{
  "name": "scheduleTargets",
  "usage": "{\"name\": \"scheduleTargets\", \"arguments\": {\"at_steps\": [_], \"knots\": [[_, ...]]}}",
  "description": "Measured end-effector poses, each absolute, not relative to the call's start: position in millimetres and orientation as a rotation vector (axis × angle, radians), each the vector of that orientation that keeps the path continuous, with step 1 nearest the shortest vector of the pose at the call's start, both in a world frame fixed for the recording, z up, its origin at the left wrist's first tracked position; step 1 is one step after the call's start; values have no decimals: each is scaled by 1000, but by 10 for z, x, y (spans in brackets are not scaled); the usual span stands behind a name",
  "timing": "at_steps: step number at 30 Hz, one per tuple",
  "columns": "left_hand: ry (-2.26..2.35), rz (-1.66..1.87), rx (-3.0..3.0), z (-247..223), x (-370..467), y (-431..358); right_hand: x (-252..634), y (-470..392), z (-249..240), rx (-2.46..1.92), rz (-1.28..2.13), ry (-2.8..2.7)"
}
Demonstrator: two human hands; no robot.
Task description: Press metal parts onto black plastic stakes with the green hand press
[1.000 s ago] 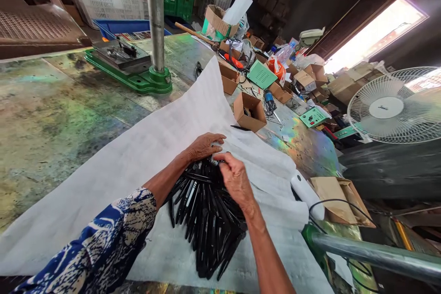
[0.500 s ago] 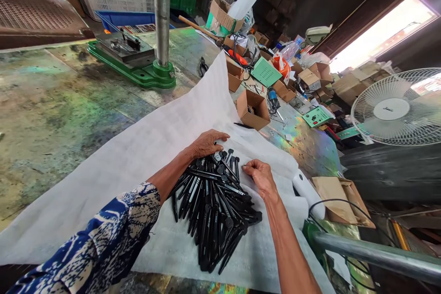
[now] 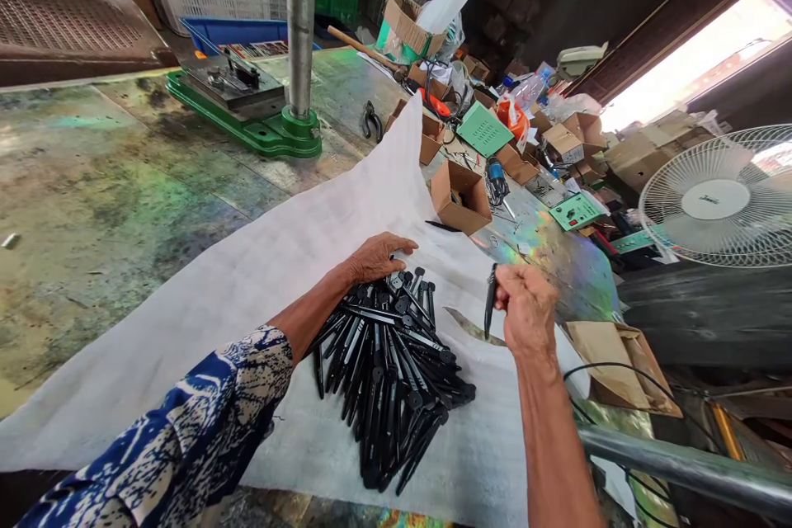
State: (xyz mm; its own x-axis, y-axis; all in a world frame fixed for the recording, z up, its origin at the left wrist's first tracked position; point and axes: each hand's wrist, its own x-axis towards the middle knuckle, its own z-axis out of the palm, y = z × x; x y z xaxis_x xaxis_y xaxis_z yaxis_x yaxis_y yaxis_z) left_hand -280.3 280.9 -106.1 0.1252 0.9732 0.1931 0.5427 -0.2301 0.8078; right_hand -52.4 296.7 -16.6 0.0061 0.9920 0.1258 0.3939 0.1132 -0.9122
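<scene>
A large pile of slim black parts with round ends [image 3: 389,371] lies on a white sheet [image 3: 247,280] spread over the worktable. My left hand [image 3: 379,256] rests at the far edge of the pile, palm down, its thumb and forefinger apart and nothing visible between them. To the right of the pile, my right hand [image 3: 528,305] is closed on one black part [image 3: 490,301], which hangs roughly upright from the fingers. Beside that hand the sheet's edge leaves a sliver of tabletop showing.
A green machine base with a steel column [image 3: 299,128] stands at the back left. Behind the sheet are pliers [image 3: 371,122], an open cardboard box [image 3: 461,198] and cluttered tools. A white fan [image 3: 714,200] and a metal bar [image 3: 674,462] are on the right.
My right hand has moved right and up from beside the pile and now has a black part in it. The sheet has shifted near it. My left hand has stayed at the pile.
</scene>
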Motion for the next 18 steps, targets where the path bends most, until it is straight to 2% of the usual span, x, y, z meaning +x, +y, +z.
{"name": "scheduleTargets", "arguments": {"at_steps": [2, 5, 9, 11, 18], "knots": [[1462, 988, 1837, -1061, -2801, 2808, -448, 2778, -193, -1530, 925, -1716], [1463, 999, 1841, -1070, -2799, 2803, -291, 2475, -367, -1696, 820, -1939], [1465, 1012, 1854, -1084, -2796, 2792, -118, 2289, -578, -1756, 826, -2073], [1469, 1012, 1847, -1087, -2796, 2788, -128, 2363, -576, -1755, 815, -2159], [1454, 1063, 1729, -1066, -2795, 2767, -852, 3237, -403, -1762, 279, -2343]]}}
